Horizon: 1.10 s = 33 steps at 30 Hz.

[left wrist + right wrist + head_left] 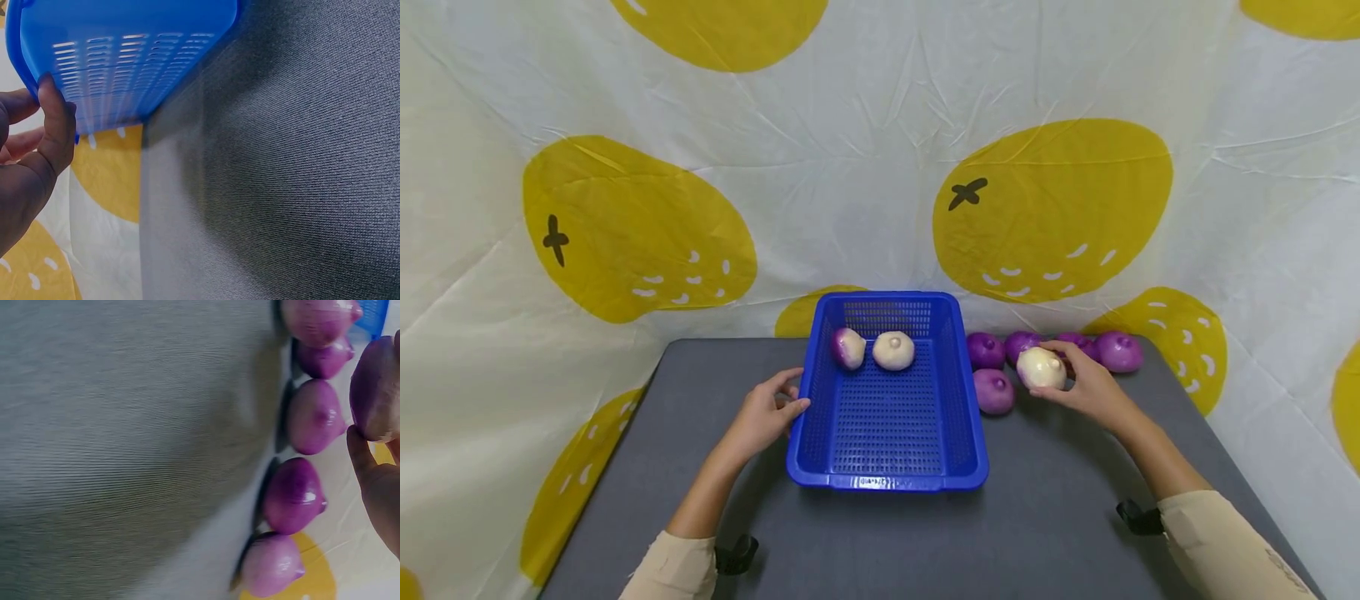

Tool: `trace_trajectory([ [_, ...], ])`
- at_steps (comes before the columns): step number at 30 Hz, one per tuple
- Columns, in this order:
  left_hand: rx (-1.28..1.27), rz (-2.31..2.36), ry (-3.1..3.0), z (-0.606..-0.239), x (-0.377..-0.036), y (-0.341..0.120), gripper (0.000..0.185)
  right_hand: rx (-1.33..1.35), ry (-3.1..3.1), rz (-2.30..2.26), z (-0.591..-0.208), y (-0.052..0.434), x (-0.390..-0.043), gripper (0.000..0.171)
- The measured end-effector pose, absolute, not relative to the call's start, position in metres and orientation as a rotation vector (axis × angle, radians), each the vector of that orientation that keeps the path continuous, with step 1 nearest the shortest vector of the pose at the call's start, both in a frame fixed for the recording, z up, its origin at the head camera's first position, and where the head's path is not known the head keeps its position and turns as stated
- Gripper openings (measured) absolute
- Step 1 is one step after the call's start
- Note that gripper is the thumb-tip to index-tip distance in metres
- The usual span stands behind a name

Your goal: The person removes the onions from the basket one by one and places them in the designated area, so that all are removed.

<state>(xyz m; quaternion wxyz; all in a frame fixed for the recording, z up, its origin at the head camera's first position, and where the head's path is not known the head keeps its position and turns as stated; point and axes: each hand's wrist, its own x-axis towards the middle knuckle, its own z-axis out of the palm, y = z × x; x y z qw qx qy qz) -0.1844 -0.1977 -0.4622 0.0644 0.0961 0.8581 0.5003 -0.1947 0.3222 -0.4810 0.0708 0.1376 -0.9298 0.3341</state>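
Note:
My left hand (765, 417) grips the left rim of a blue plastic basket (891, 482), thumb at the rim and fingers along its outer side. The left wrist view shows the slotted basket wall (125, 56) close up beside these fingers. Inside the basket, toward the back, lie two turnips: a purple-and-white one (848, 348) and a mostly white one (893, 351). My right hand (1090, 387) holds another purple-and-white turnip (1041, 368) between thumb and fingers, right of the basket. In the right wrist view this turnip (373, 394) is raised off the table, partly cut by the frame edge.
Several shiny purple onions stand right of the basket: one nearest in front (994, 392), one behind it (985, 351), and one at far right (1118, 352). All rest on a grey table (880, 542). A white cloth with yellow fruit prints (850, 167) hangs behind.

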Motion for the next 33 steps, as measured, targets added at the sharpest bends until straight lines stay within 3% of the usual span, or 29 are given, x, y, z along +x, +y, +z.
trace_trajectory([
  [13, 0.272, 1.515, 2.576, -0.467, -0.186, -0.197, 0.051, 0.493, -2.753, 0.908, -0.522, 0.334, -0.187, 0.073],
  [33, 0.259, 1.507, 2.584, -0.466, -0.188, -0.198, 0.051, 0.415, -2.708, 0.919, -0.537, 0.330, -0.192, 0.070],
])
